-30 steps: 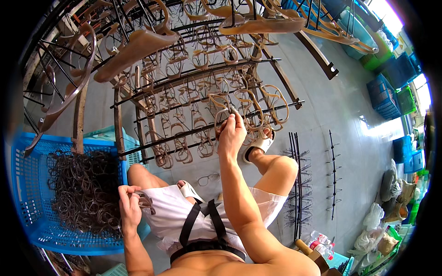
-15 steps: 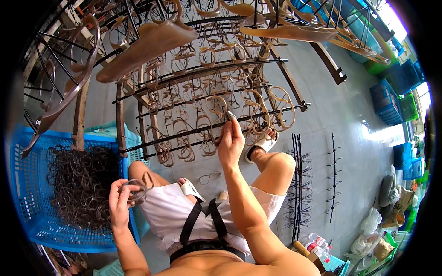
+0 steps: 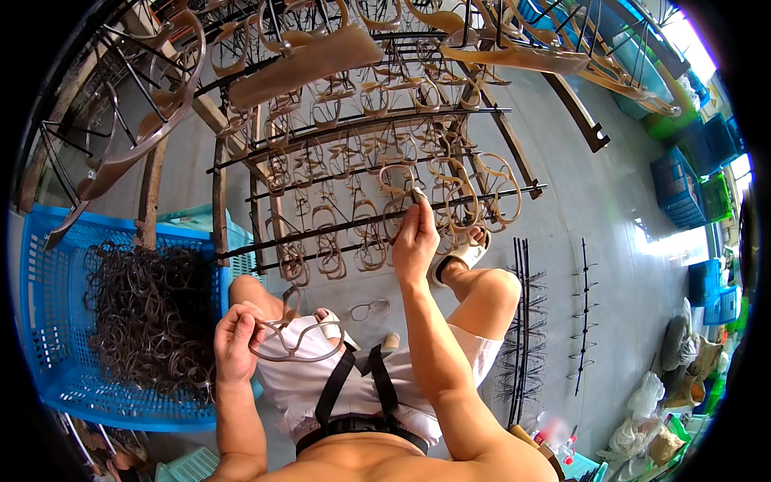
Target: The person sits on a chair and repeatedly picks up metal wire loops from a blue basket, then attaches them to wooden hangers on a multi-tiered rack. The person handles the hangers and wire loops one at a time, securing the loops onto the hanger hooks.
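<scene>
My right hand [image 3: 415,235] is raised to the dark metal rack [image 3: 377,221] and pinches a tan eyeglass frame [image 3: 399,186] hanging on one of its rods. My left hand [image 3: 234,344] is lower, above my lap, and grips a dark translucent eyeglass frame [image 3: 299,341] held flat. Many tan frames hang in rows on the rack's rods. A blue plastic crate [image 3: 48,297] on my left holds a heap of dark frames [image 3: 152,313].
One loose frame [image 3: 369,308] lies on the grey floor between my knees. Spare dark rack rods [image 3: 526,321] lie on the floor to my right. Blue and green crates [image 3: 683,189] stand at the far right, with bags [image 3: 675,402] at the lower right.
My left hand has lifted a dark frame out of the crate toward my lap. My right hand stays at the rack, shifted slightly along the rod.
</scene>
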`<state>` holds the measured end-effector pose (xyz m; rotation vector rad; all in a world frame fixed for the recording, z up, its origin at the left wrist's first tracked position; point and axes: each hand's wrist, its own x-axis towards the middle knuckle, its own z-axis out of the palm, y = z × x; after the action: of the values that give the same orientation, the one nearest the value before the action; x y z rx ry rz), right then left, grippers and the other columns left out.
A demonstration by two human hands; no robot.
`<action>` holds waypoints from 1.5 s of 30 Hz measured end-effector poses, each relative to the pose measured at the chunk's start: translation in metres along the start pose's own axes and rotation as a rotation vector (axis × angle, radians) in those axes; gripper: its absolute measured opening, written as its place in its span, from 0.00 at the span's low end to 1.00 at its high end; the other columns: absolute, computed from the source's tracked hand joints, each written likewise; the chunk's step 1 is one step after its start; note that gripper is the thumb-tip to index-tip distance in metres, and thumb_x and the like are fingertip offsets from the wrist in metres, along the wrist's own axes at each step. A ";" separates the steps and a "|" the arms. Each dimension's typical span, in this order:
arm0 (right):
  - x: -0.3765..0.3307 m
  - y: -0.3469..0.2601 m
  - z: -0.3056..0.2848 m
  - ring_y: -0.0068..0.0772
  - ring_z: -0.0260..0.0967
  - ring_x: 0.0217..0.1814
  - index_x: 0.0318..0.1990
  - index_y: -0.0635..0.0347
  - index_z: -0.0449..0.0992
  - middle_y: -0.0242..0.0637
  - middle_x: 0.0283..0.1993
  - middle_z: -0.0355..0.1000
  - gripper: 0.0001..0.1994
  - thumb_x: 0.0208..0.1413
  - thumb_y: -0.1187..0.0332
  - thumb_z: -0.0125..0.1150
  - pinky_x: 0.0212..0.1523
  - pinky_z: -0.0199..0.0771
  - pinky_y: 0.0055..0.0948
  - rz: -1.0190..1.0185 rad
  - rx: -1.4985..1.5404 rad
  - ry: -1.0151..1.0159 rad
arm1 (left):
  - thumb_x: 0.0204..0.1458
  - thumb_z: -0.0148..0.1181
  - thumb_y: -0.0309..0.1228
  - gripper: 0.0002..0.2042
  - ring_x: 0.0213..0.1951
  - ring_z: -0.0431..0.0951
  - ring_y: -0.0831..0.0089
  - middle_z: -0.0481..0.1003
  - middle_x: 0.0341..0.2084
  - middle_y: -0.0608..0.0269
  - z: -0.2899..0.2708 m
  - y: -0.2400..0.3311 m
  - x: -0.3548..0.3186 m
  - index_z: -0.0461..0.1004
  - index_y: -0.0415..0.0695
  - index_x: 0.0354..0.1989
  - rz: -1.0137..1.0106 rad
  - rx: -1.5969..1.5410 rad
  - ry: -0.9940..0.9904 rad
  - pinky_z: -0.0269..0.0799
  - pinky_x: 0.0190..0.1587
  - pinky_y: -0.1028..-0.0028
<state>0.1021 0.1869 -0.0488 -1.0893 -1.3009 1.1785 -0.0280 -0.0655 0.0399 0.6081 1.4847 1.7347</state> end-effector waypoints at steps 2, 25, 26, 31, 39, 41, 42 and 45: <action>-0.002 -0.002 0.000 0.27 0.58 0.30 0.50 0.67 0.66 0.37 0.27 0.63 0.14 0.58 0.74 0.49 0.30 0.60 0.26 -0.119 -0.184 0.051 | 0.57 0.51 0.36 0.11 0.22 0.62 0.84 0.64 0.25 0.67 0.007 0.001 0.001 0.66 0.40 0.29 -0.019 -0.070 0.041 0.55 0.23 0.85; -0.105 -0.077 0.009 0.19 0.60 0.19 0.53 0.62 0.51 0.35 0.29 0.65 0.13 0.63 0.72 0.38 0.22 0.64 0.20 0.287 0.538 -0.363 | 0.48 0.56 0.21 0.07 0.34 0.67 0.73 0.66 0.35 0.58 0.060 -0.051 -0.008 0.72 0.37 0.37 0.433 0.549 0.257 0.63 0.36 0.79; -0.088 -0.069 0.008 0.17 0.56 0.15 0.52 0.61 0.50 0.33 0.26 0.64 0.13 0.63 0.72 0.38 0.15 0.60 0.18 0.265 0.429 -0.330 | 0.46 0.54 0.18 0.09 0.33 0.67 0.77 0.65 0.36 0.59 0.056 -0.054 -0.009 0.70 0.36 0.38 0.318 0.381 0.216 0.63 0.37 0.81; -0.051 -0.009 0.033 0.15 0.55 0.15 0.45 0.64 0.59 0.28 0.20 0.62 0.08 0.63 0.69 0.44 0.16 0.58 0.17 0.027 0.107 -0.056 | 0.43 0.52 0.14 0.13 0.28 0.65 0.84 0.67 0.27 0.70 0.029 -0.057 -0.007 0.68 0.39 0.38 -0.044 -0.138 0.254 0.63 0.34 0.84; -0.063 -0.004 0.069 0.13 0.55 0.14 0.39 0.64 0.65 0.27 0.20 0.61 0.10 0.64 0.66 0.42 0.13 0.56 0.17 0.139 0.236 -0.007 | 0.48 0.58 0.18 0.09 0.31 0.71 0.82 0.73 0.29 0.66 -0.001 -0.050 -0.008 0.71 0.37 0.38 0.022 0.020 0.376 0.67 0.38 0.83; -0.064 -0.007 0.075 0.13 0.55 0.14 0.39 0.63 0.65 0.27 0.20 0.61 0.10 0.64 0.65 0.42 0.14 0.57 0.17 0.130 0.272 0.035 | 0.47 0.59 0.18 0.09 0.31 0.71 0.82 0.73 0.29 0.66 -0.008 -0.048 -0.009 0.71 0.37 0.37 0.025 0.055 0.401 0.67 0.38 0.83; -0.065 -0.009 0.077 0.13 0.55 0.15 0.39 0.63 0.65 0.26 0.20 0.61 0.10 0.64 0.65 0.42 0.14 0.58 0.17 0.123 0.290 0.056 | 0.47 0.59 0.18 0.08 0.31 0.71 0.82 0.73 0.29 0.66 -0.009 -0.047 -0.009 0.70 0.38 0.36 0.033 0.054 0.406 0.67 0.38 0.83; -0.067 -0.015 0.084 0.14 0.55 0.16 0.43 0.63 0.63 0.27 0.21 0.60 0.10 0.64 0.66 0.42 0.15 0.60 0.16 0.152 0.425 0.111 | 0.47 0.59 0.18 0.07 0.30 0.71 0.82 0.73 0.29 0.66 -0.010 -0.043 -0.007 0.70 0.39 0.34 0.042 0.053 0.421 0.66 0.37 0.84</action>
<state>0.0230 0.1137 -0.0411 -0.9339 -0.8408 1.4085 -0.0208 -0.0759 -0.0032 0.3111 1.8181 1.9433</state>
